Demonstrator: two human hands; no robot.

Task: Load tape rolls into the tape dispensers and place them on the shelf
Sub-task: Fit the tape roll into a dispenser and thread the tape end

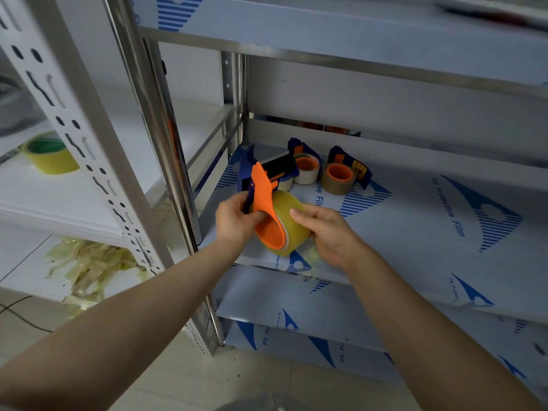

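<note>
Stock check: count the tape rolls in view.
5: clear roll in the right hand, on the dispenser in the left hand; cream roll, brown roll and half-hidden white roll on the steel shelf; yellow roll on the left rack. Others possibly hidden.

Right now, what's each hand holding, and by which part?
Left hand grips the orange dispenser by its side plate near the hub; right hand cups the clear tape roll, mounted on that dispenser, around its outer surface.

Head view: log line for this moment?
left hand: grips dispenser | right hand: holds clear tape roll on its hub | shelf: loaded dispensers at back
</note>
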